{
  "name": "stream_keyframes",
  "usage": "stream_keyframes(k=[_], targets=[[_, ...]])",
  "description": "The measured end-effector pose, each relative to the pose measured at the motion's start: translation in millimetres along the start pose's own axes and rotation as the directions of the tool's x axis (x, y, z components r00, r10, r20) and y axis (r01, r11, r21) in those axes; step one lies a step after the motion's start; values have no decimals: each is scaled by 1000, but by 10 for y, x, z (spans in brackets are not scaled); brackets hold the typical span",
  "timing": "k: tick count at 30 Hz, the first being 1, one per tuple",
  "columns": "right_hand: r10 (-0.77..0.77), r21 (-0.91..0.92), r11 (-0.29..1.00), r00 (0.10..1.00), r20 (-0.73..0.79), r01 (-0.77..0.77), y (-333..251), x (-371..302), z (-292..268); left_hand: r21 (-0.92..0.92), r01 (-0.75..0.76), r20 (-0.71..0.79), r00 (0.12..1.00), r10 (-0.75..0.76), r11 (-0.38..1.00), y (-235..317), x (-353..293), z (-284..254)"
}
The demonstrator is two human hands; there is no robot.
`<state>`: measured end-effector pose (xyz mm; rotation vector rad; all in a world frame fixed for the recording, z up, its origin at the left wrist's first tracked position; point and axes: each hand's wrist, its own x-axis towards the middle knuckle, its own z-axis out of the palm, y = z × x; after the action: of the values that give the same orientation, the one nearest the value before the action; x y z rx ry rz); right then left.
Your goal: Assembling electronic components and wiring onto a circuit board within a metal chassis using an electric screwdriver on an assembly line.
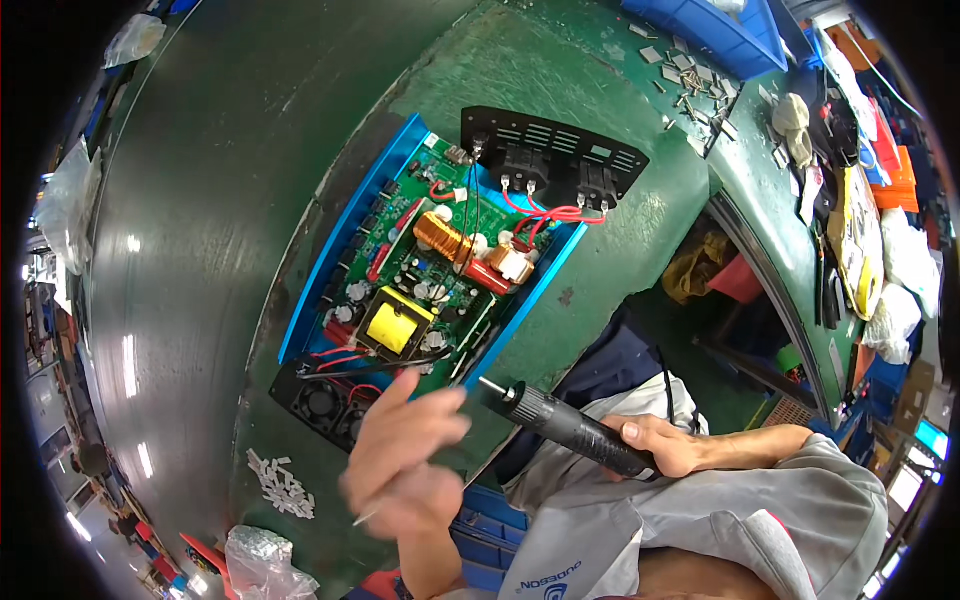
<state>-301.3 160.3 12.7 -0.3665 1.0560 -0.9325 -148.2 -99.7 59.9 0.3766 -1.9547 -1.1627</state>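
My right hand (655,445) is wrapped round a black electric screwdriver (580,428), its bit pointing left toward an open electronic unit. My left hand (408,450), smeared by motion, is above the unit's near end; a thin pale piece shows at its lower edge, and I cannot tell whether it is gripped. The unit has blue metal side walls (345,245) around a green circuit board (400,270) with a yellow transformer (394,326) and copper coils. A black slotted end panel (555,150) leans outward at the far end, joined by red wires. A black fan panel (318,405) lies at the near end, partly hidden by my left hand.
Small white pieces (280,485) lie in a heap at lower left, beside a clear plastic bag (265,562). Loose metal parts (695,80) are scattered at the far right below a blue bin (715,40). The green bench (600,270) has a cut-out edge near my lap.
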Motion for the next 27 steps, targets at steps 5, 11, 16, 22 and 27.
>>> stream_keyframes(k=[5,11,16,22,27], targets=[[-28,-54,998,1000,-4,27,-3,9,32,501,102,-156,987,-26,859,336,-97,-111],[40,-41,998,998,-50,-42,35,-3,55,824,3,209,928,-309,566,315,-93,0],[39,-56,998,998,-47,-42,40,-17,63,847,-94,311,885,-345,523,324,-77,0],[38,-71,997,997,-60,-43,7,3,49,817,-33,296,881,-370,575,325,-60,29],[113,190,974,991,75,-125,2,80,41,806,-25,313,866,-390,591,331,6,-63]])
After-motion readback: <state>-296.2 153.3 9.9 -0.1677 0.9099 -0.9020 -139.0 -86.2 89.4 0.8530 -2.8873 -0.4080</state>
